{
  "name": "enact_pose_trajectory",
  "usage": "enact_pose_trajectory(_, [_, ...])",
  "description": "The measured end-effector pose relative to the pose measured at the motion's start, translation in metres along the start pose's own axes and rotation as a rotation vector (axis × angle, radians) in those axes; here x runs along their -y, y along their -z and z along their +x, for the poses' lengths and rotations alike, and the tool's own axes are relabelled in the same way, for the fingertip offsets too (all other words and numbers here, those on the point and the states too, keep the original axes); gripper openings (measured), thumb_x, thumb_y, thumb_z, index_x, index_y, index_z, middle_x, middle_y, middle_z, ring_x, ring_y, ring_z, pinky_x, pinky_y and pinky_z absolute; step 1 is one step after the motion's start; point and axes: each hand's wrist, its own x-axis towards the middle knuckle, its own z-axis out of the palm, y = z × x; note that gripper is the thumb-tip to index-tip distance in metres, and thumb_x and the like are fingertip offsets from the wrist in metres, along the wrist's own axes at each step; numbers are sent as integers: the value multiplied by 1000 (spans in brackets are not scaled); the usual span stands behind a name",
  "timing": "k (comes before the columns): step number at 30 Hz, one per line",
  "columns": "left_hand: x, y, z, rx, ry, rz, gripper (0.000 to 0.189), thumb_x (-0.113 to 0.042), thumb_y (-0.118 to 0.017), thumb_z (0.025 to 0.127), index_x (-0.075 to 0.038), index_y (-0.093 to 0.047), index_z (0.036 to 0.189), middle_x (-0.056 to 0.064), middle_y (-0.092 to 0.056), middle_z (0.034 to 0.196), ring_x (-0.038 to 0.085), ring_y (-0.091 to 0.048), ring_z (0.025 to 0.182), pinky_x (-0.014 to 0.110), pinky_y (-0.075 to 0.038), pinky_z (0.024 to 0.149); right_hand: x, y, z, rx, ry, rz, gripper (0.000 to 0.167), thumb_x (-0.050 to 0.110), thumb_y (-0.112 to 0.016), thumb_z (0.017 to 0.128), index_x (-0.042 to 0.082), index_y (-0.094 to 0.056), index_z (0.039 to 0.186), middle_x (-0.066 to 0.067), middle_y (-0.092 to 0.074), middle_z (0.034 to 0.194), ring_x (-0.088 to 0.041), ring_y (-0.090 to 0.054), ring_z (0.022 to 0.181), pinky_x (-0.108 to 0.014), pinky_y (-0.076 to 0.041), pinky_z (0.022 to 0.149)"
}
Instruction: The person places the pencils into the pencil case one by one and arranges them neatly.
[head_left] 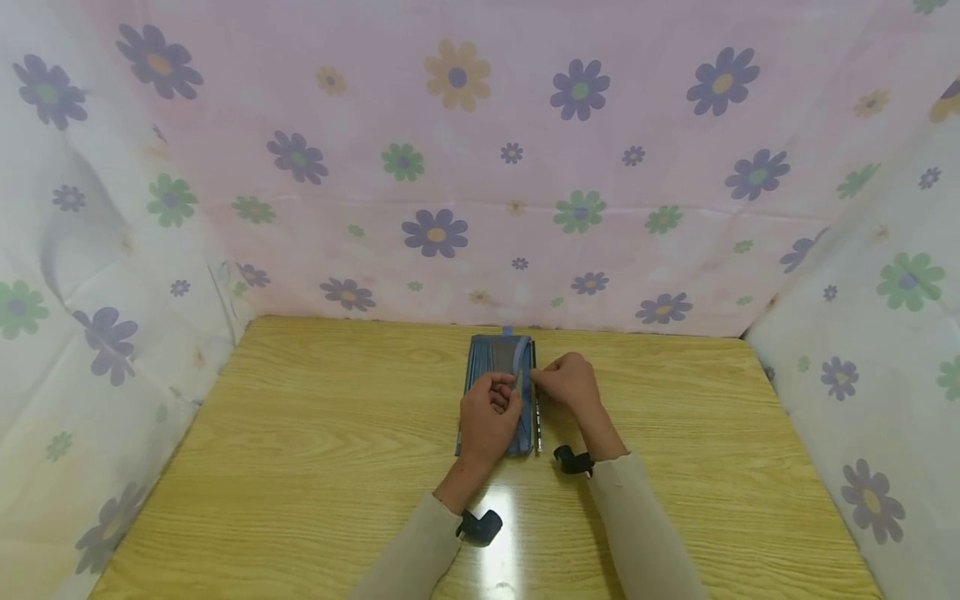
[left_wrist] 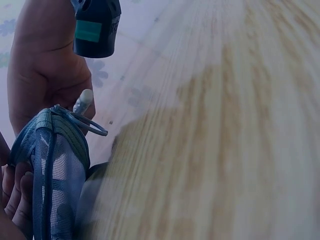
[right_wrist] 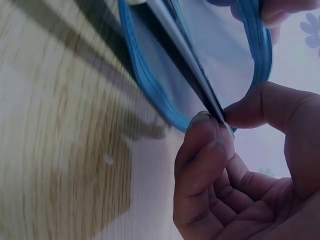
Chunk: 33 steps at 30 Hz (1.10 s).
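Note:
A blue mesh zip pouch [head_left: 498, 352] stands at the middle of the table, its zipped mouth spread apart in the right wrist view. My left hand [head_left: 489, 423] pinches the pouch's edge, with its fingers curled against the mesh. Along the pouch's right side runs a slim dark pencil [head_left: 537, 417]. Thumb and fingertips of my right hand [head_left: 575, 385] pinch this pencil [right_wrist: 187, 52] near one end, beside the open zip edge [right_wrist: 150, 90]. The pencil's pale end [left_wrist: 83, 101] shows past the pouch in the left wrist view.
The wood-grain table [head_left: 315, 433] spreads out on both sides of the pouch. Flowered cloth [head_left: 480, 183] hangs behind it and at left and right. Black wrist cameras [head_left: 481, 528] are strapped to both wrists.

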Motion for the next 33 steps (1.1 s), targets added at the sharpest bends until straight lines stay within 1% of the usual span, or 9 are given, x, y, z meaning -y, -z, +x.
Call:
enact_pose_trajectory(2, [0, 0, 0, 1, 11, -4, 19, 1, -71, 93, -3, -72, 112, 3, -68, 86, 12, -65, 67, 24, -57, 59, 1, -1, 0, 6, 6, 20, 34, 26, -76, 91, 4, -78, 66, -5, -68, 57, -17, -58, 53, -28, -45, 53])
enact_pose_trajectory(9, [-3, 1, 1, 5, 46, 0, 20, 0, -72, 92, -3, -73, 112, 2, -69, 87, 12, -65, 68, 23, -56, 61, 5, -4, 0, 28, -5, 66, 32, 24, -75, 91, 2, -78, 69, -12, -71, 63, -18, -59, 54, -28, -45, 53])
enact_pose_trajectory(13, [-3, 1, 2, 3, 47, 5, 20, 0, -72, 92, -2, -73, 112, 3, -69, 87, 12, -65, 68, 23, -56, 60, 8, -4, 0, 42, -14, 88, 29, 22, -75, 91, 0, -78, 72, -15, -72, 67, -21, -60, 56, -29, -45, 54])
enact_pose_trajectory(17, [-3, 2, 2, 1, 50, 1, 20, -1, -71, 92, -1, -73, 112, 3, -69, 86, 12, -65, 68, 22, -55, 60, 7, -4, 2, 58, -18, 115, 28, 22, -75, 91, 0, -79, 75, -13, -72, 67, -23, -63, 58, -29, -47, 54])
enact_pose_trajectory(20, [-3, 2, 2, 8, 54, 4, 19, -1, -70, 93, 0, -73, 112, 3, -69, 86, 11, -64, 67, 23, -55, 60, 6, -6, 4, 63, -36, 135, 29, 22, -74, 92, 0, -78, 73, -11, -71, 65, -22, -62, 58, -29, -47, 54])
enact_pose_trajectory(24, [-4, 2, 1, 19, 50, 5, 19, -3, -70, 94, 1, -72, 113, 2, -68, 86, 10, -64, 68, 24, -56, 60, 5, -8, 5, 85, -79, 193, 34, 22, -73, 94, -3, -75, 72, -14, -71, 67, -22, -62, 58, -30, -49, 55])
enact_pose_trajectory(26, [-4, 2, 2, 20, 46, 1, 20, -3, -70, 94, 1, -72, 113, 1, -68, 86, 10, -64, 68, 24, -56, 60, 5, -8, 6, 98, -87, 222, 34, 22, -72, 95, -4, -75, 73, -15, -72, 68, -23, -63, 58, -31, -50, 56])
enact_pose_trajectory(29, [-4, 3, 2, 21, 44, -3, 20, -3, -69, 93, 2, -72, 113, 2, -68, 85, 10, -64, 68, 24, -56, 60, 5, -8, 7, 106, -88, 248, 33, 20, -72, 95, -4, -74, 73, -14, -71, 68, -23, -64, 59, -31, -50, 56])
enact_pose_trajectory(33, [-3, 3, 2, 22, 42, 2, 20, -2, -70, 93, 1, -72, 112, 3, -68, 85, 10, -64, 67, 23, -55, 60, 5, -9, 9, 107, -82, 256, 32, 20, -71, 95, -2, -74, 72, -11, -70, 67, -24, -66, 61, -31, -52, 56])
